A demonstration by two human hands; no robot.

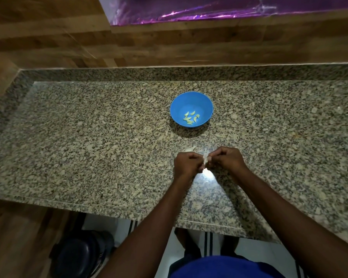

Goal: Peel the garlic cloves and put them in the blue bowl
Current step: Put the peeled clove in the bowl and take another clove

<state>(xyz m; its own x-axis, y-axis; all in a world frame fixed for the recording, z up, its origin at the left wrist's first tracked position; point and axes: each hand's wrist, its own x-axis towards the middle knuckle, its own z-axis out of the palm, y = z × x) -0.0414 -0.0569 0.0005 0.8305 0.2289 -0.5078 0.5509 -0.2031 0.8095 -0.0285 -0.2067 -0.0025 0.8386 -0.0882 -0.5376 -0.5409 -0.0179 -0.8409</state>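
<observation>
The speckled granite worktop [88, 137] carries the blue bowl [191, 109], with several peeled cloves [190, 118] already lying inside. Nearer the person than the bowl, the left hand [187, 163] and right hand [227, 158] meet, both pinching one garlic clove [206, 158] between curled fingers. Loose skins [189, 149] lie between bowl and hands. Peeling should go best by gripping the clove firmly and tearing the skin away from its tip.

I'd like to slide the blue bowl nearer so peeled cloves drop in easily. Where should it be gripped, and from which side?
Pinch the near rim of the blue bowl, coming from the person's side. The bowl stands upright and open, that edge faces the hands, and the peeled cloves lie low inside, so fingers over the rim should miss them.
</observation>
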